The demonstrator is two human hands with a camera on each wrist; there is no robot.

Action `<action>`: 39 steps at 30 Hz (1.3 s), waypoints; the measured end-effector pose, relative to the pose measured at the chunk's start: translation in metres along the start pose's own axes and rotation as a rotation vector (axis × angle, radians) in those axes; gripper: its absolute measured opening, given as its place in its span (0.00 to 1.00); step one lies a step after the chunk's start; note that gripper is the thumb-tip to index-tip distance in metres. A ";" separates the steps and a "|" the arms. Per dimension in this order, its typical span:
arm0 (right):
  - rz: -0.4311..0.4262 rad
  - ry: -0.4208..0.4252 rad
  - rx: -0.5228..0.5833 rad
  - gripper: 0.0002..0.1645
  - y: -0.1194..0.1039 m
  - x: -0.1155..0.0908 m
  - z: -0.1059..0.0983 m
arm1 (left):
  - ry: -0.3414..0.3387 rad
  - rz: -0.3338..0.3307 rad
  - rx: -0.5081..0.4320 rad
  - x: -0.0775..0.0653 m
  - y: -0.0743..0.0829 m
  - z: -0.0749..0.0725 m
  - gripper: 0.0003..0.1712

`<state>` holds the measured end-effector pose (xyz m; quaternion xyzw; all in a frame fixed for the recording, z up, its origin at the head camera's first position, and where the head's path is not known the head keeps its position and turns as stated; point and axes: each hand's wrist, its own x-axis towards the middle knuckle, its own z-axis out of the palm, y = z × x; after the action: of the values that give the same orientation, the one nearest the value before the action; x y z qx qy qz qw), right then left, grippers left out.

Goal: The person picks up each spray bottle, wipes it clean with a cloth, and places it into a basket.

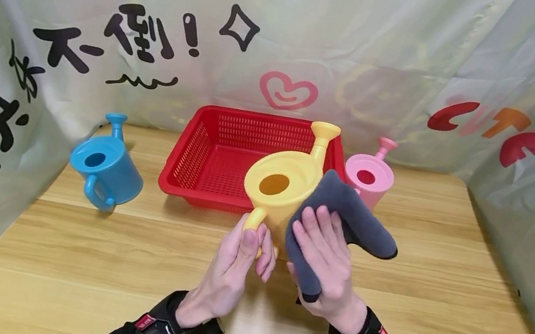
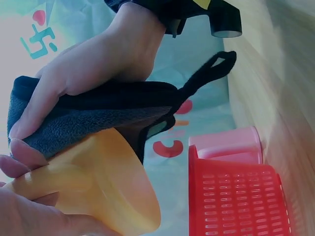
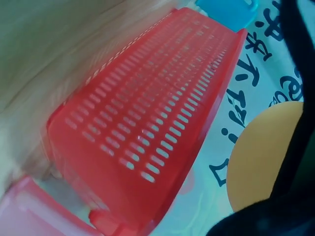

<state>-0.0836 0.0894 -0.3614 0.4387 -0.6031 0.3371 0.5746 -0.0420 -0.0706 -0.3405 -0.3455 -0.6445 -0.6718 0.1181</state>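
Note:
My left hand (image 1: 230,272) grips the handle of a yellow watering can (image 1: 294,165), which is held up above the table with its spout pointing away. On the can's right side lies a dark grey cloth (image 1: 346,203); my right hand (image 1: 325,264) presses it there with straight fingers. One end of the cloth hangs out to the right. In the left wrist view, the cloth (image 2: 74,128) has a black edge and a hanging loop, and it touches the yellow can (image 2: 123,182). The right wrist view catches only part of the yellow can (image 3: 263,157).
Behind the yellow can stands a red perforated basket (image 1: 175,170). A blue watering can (image 1: 121,179) is on the table at left, and a pink watering can (image 1: 378,176) stands right of the basket, partly behind the cloth. A printed curtain (image 1: 397,47) hangs around the wooden table (image 1: 437,287).

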 end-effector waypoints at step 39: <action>1.383 0.161 1.327 0.27 0.002 0.017 -0.046 | -0.100 0.330 -0.320 0.012 -0.007 -0.009 0.23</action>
<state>-0.0665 0.1296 -0.3395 0.1973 -0.3737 0.9030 -0.0770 -0.0579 -0.0752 -0.3378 -0.4933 -0.4695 -0.7191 0.1380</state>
